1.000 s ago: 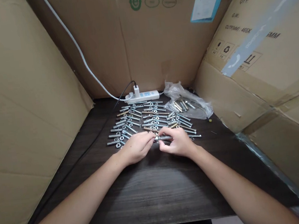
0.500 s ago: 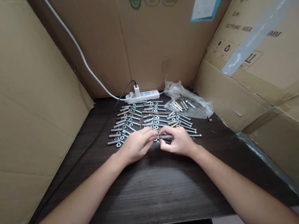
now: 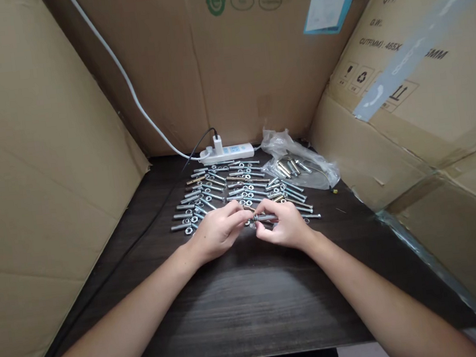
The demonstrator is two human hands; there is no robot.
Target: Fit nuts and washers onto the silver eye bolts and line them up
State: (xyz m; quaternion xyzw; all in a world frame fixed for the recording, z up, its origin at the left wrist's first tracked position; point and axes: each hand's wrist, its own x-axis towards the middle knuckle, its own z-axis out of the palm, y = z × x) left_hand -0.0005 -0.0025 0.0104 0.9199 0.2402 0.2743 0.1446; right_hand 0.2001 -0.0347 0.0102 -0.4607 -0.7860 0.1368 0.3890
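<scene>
My left hand point(image 3: 218, 233) and my right hand point(image 3: 284, 225) meet over the middle of a dark wooden table point(image 3: 243, 298). Together they pinch a silver bolt point(image 3: 264, 218) that lies sideways between the fingertips. The left fingers close on a small nut or washer at its left end, too small to name. The right fingers wrap the shaft. Just beyond the hands lie rows of several bolts with nuts and washers point(image 3: 230, 188).
A clear plastic bag point(image 3: 300, 163) holding more bolts sits at the back right. A white power strip point(image 3: 227, 153) with a plugged charger lies against the back wall, its white cable running up left. Cardboard walls point(image 3: 26, 168) close in the left, back and right sides.
Both hands lifted slightly and shifted a little away from me with the bolt; the fingertips have turned a little round its left end.
</scene>
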